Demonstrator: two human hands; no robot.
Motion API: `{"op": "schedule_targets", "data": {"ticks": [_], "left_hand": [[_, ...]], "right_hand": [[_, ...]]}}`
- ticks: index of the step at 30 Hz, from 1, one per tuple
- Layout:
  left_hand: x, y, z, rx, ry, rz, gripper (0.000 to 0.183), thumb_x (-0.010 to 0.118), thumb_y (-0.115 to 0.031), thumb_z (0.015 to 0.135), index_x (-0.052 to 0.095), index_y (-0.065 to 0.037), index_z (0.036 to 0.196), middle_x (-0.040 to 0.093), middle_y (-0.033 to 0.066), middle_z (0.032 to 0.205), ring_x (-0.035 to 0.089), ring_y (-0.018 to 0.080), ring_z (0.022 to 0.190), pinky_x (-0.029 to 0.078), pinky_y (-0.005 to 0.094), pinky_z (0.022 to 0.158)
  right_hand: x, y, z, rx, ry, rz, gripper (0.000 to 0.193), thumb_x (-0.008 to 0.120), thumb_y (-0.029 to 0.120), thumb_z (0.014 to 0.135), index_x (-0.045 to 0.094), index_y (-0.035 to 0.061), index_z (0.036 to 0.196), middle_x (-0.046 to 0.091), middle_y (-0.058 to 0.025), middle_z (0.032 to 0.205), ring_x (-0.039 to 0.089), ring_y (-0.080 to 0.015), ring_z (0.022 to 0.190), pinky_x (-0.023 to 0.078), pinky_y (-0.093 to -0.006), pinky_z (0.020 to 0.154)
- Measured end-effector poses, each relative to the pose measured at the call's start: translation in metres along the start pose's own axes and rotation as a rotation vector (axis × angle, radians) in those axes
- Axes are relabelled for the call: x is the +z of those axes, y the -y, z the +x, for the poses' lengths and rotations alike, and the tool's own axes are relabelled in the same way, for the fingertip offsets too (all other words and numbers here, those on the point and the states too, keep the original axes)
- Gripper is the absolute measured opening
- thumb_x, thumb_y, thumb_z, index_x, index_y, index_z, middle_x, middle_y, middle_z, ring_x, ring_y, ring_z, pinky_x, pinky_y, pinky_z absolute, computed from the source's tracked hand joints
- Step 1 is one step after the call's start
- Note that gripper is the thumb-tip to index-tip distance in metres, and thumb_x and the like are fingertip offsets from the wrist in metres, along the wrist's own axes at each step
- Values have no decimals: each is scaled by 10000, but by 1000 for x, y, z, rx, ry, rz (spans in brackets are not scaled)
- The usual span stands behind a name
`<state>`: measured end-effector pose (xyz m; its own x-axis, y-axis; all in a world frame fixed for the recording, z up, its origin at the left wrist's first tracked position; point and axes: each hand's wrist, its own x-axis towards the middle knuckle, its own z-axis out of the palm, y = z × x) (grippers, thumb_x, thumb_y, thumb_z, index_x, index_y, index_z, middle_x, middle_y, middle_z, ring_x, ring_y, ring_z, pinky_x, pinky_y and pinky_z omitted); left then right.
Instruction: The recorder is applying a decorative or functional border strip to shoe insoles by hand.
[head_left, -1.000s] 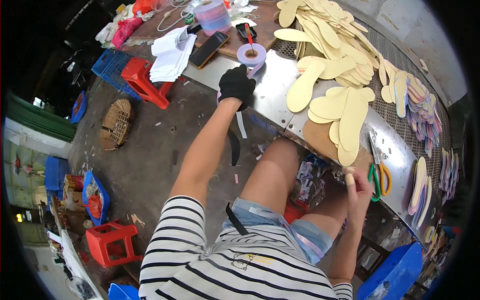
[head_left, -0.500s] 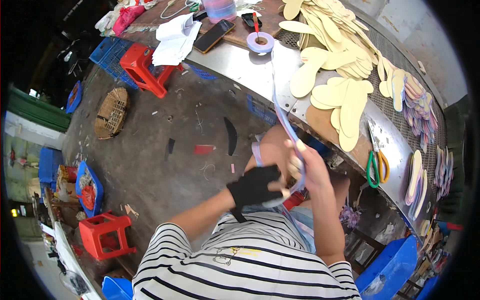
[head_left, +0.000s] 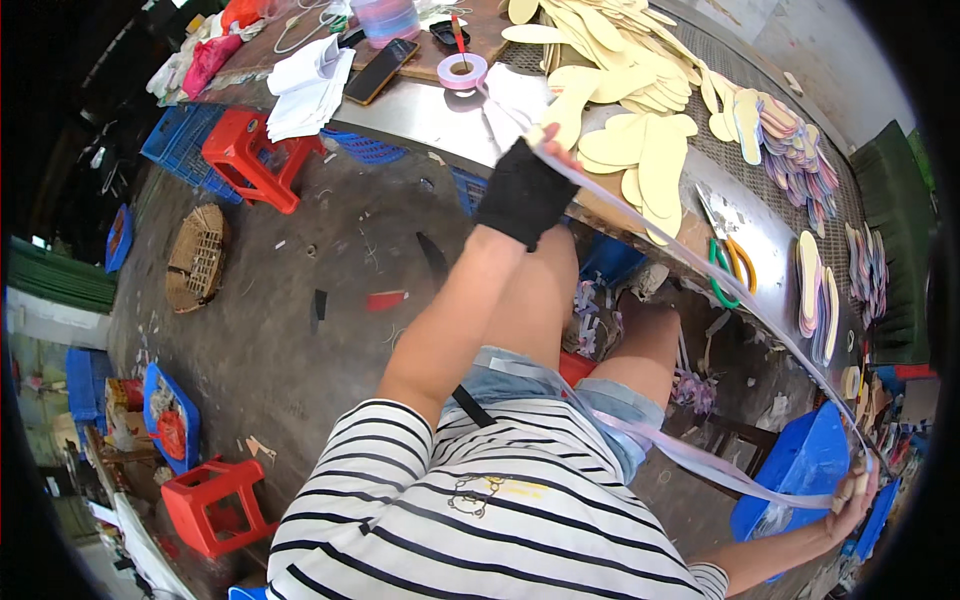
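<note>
In the head view, the gloved left hand [head_left: 527, 192] pinched a pale ribbon [head_left: 690, 457] at the near edge of the workbench [head_left: 425, 112]. The ribbon extended to the near right, where the bare right hand [head_left: 853, 490] gripped it, apparently with curled fingers, and returned toward the lap. The tape roll [head_left: 450, 78] lay farther left, beside insoles [head_left: 662, 180].

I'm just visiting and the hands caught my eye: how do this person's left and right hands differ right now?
The left hand wears a black glove that leaves fingertips showing, while the right hand has no glove. The left hand is by the near edge of the table; the right hand is stretched far out to the side, near a blue tub. Both hold the same long pale ribbon.
</note>
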<state>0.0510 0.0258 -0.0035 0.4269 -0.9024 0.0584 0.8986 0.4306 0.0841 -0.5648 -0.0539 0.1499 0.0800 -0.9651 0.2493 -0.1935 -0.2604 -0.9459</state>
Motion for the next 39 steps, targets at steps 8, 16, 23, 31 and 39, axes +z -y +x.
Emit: {"op": "schedule_targets", "data": {"ticks": [8,16,23,31,39], "left_hand": [[-56,-103,-109,89,-202,510,357,487,-228,920,492,-3,1197,422,3,682,317,81,410,357,225,515],[-105,-166,-182,26,-24,79,440,358,-335,953,488,0,1207,423,42,662,334,113,416,338,258,475],[-42,-87,-147,-279,-121,368,491,365,-385,956,418,-12,1271,431,24,661,298,75,399,323,233,429],[-3,34,-104,-85,-263,1247,390,417,-338,950,442,-107,1264,513,12,726,430,70,477,385,239,429],[4,28,-108,-22,-56,1386,192,580,-155,865,616,-39,1014,557,-11,746,488,40,648,390,196,499]], "right_hand": [[-96,-79,13,56,-511,340,262,546,214,905,527,16,1076,571,-24,848,496,-68,598,413,-213,514],[-11,-235,11,864,300,-191,289,641,320,826,593,64,951,437,65,578,370,-31,449,253,-194,370],[202,-148,9,182,597,-489,223,561,167,887,600,-7,1022,588,7,855,484,-72,738,395,-204,668],[438,-25,-64,42,866,260,169,699,62,750,611,-3,880,592,20,770,499,-18,641,384,-173,555],[441,-45,-54,246,865,488,64,618,30,821,623,2,879,594,42,748,478,5,640,347,-153,540]]}}
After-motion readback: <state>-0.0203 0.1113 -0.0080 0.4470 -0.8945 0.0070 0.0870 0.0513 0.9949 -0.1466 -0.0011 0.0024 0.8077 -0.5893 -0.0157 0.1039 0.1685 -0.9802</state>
